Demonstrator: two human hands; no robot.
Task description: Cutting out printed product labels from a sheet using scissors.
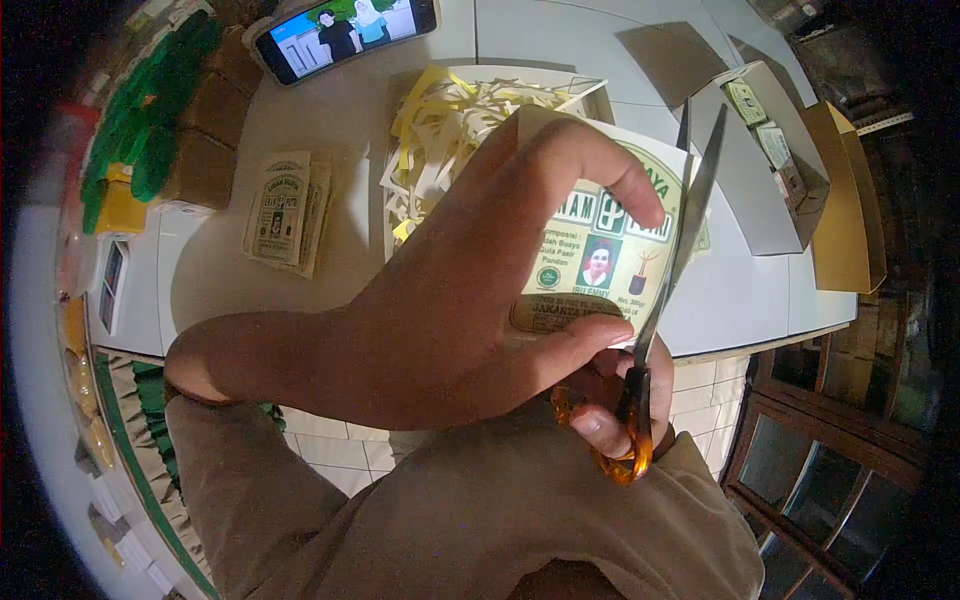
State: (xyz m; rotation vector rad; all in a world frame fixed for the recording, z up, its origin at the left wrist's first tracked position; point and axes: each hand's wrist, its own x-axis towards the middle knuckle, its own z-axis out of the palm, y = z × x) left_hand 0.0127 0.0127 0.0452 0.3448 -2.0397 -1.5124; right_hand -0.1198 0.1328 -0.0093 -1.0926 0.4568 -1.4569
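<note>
My left hand (480, 277) reaches in from the left, its thumb and fingers gripping a printed paper label (600, 202) with a green arch, a small portrait and writing. In my right hand (652, 397) are scissors (675, 255) with amber handles, thumb and fingers at the loops. Their blades stand apart, pointing up along the label's right edge. Past my left hand lies a box (611, 112) filled with white and yellow paper offcuts (450, 112). A small stack of cut labels (281, 214) rests on the white table to the left.
A phone (345, 34) showing a picture lies at the top. At the right stand a grey box (750, 172) with small packs inside and a brown cardboard piece (851, 202). Brown boxes (199, 169) and green material (142, 135) are at the left. The table's front edge (780, 346) curves below.
</note>
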